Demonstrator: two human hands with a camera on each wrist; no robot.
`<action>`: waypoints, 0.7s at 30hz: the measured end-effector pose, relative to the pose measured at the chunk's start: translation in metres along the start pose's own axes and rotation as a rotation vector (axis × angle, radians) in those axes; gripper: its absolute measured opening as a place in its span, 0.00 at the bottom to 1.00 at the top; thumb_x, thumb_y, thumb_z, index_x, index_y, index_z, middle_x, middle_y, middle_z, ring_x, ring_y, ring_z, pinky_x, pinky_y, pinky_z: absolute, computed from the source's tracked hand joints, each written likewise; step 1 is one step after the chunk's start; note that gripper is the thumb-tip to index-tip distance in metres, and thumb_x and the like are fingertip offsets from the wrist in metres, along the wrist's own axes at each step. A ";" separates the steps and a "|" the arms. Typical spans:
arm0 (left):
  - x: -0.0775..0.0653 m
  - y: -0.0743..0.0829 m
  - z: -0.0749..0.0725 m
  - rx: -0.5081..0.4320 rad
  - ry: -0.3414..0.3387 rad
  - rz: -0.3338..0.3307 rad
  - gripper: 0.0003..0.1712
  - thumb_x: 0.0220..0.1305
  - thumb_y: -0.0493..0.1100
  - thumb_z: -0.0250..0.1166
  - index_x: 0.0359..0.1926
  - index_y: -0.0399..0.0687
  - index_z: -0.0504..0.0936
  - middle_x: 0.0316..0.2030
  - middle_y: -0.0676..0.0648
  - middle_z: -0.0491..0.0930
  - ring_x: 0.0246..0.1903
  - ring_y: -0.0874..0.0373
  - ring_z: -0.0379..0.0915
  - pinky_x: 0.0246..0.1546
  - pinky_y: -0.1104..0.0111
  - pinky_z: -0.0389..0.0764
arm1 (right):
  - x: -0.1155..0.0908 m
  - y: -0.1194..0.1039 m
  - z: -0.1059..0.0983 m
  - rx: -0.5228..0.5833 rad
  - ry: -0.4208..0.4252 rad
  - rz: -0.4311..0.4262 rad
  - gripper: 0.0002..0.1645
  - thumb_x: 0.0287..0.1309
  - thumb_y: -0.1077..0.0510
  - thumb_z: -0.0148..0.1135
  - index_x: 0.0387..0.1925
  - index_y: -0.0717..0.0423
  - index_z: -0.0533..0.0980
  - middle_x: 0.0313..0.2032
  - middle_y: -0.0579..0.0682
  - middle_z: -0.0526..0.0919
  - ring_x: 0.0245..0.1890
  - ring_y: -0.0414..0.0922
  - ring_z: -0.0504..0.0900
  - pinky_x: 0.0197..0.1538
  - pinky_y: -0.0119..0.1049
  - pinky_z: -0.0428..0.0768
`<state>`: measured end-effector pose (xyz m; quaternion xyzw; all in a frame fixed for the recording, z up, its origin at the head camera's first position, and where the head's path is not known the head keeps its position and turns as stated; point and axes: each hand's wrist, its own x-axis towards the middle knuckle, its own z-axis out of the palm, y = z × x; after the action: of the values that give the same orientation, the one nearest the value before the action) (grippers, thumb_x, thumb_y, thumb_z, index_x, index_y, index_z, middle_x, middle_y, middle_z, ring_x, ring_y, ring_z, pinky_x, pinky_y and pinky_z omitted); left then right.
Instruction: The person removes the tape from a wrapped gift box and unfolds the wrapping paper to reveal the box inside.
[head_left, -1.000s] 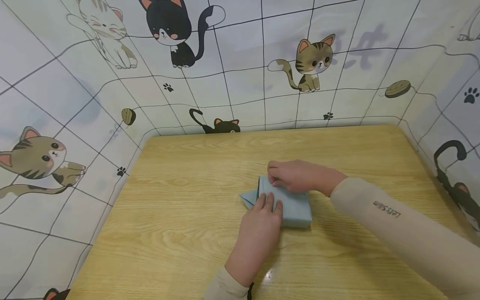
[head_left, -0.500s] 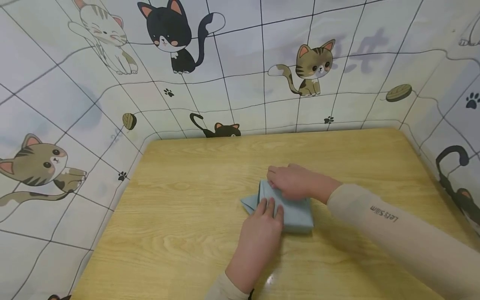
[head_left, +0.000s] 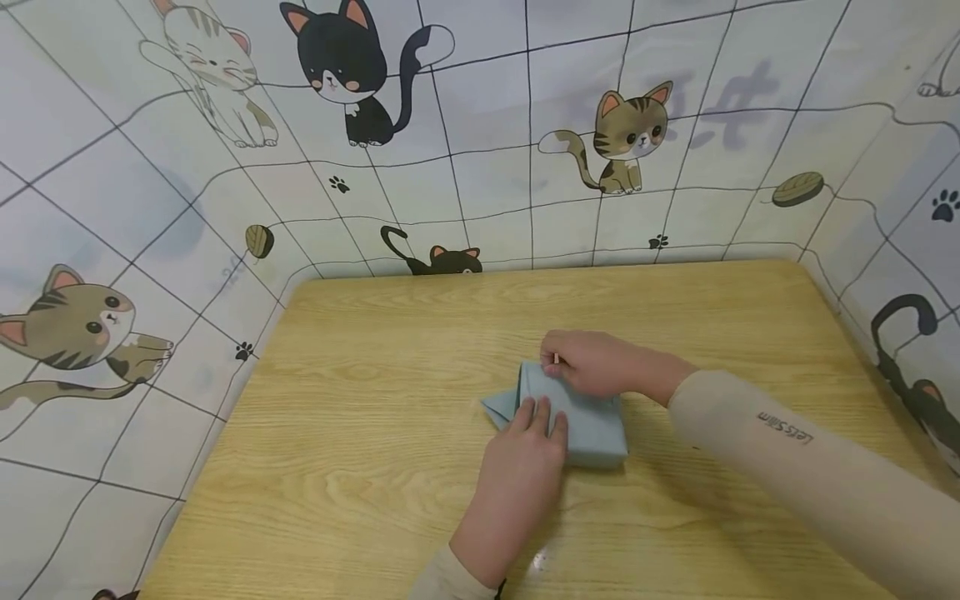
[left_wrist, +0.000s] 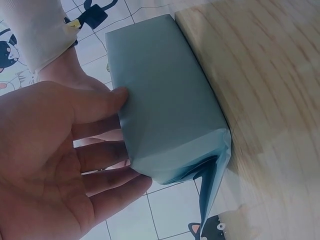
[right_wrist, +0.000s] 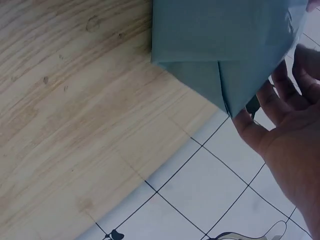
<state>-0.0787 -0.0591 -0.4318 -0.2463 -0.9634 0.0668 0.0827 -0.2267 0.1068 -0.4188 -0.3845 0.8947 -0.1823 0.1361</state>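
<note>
A box wrapped in blue-grey paper (head_left: 596,433) lies on the wooden table. A pointed paper flap (head_left: 498,407) sticks out at its left end; in the left wrist view this folded end flap (left_wrist: 210,182) stands away from the box. My left hand (head_left: 521,467) rests on the parcel's left part, fingers extended over the top and thumb (left_wrist: 117,100) against its side. Over the far edge of the top is my right hand (head_left: 592,362), its fingers bent, with a small gap between thumb and forefinger. I cannot tell whether these pinch anything.
Around the parcel lies the wood-grain table top (head_left: 360,375). A white, grid-lined covering (head_left: 487,183) printed with cats rises behind the table and on both sides. In the right wrist view, a shiny patch (right_wrist: 290,22) shows on the paper.
My right hand pressed down at the far edge half a second ago; now it has shifted slightly right, its fingertips bent more. The left hand and parcel keep their places.
</note>
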 end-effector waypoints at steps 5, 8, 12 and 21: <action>0.001 0.000 0.000 0.005 -0.003 0.006 0.21 0.74 0.46 0.68 0.64 0.53 0.86 0.65 0.45 0.84 0.67 0.50 0.81 0.62 0.65 0.85 | -0.003 0.003 -0.004 0.100 -0.020 -0.017 0.05 0.79 0.57 0.59 0.41 0.48 0.78 0.44 0.44 0.80 0.39 0.40 0.76 0.46 0.39 0.78; 0.001 0.000 0.001 0.007 -0.010 0.004 0.21 0.74 0.47 0.68 0.65 0.53 0.86 0.66 0.45 0.84 0.67 0.50 0.81 0.62 0.65 0.85 | -0.002 0.002 -0.004 0.094 -0.029 -0.021 0.05 0.77 0.55 0.62 0.40 0.47 0.79 0.44 0.44 0.81 0.39 0.39 0.76 0.45 0.37 0.77; 0.001 0.000 0.001 0.001 -0.016 -0.003 0.21 0.74 0.47 0.67 0.65 0.54 0.86 0.66 0.45 0.84 0.67 0.50 0.80 0.61 0.65 0.86 | 0.000 0.001 -0.001 0.020 -0.011 -0.050 0.06 0.75 0.55 0.63 0.38 0.46 0.79 0.42 0.44 0.80 0.37 0.38 0.75 0.43 0.36 0.77; 0.001 0.001 0.001 -0.020 -0.029 -0.009 0.21 0.75 0.46 0.66 0.66 0.53 0.85 0.67 0.45 0.83 0.68 0.50 0.79 0.61 0.64 0.86 | 0.002 -0.002 0.004 -0.107 -0.005 -0.028 0.08 0.77 0.59 0.59 0.36 0.48 0.74 0.40 0.44 0.76 0.36 0.39 0.74 0.42 0.37 0.77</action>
<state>-0.0793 -0.0575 -0.4325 -0.2416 -0.9662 0.0603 0.0666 -0.2252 0.1028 -0.4216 -0.4041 0.8973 -0.1351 0.1149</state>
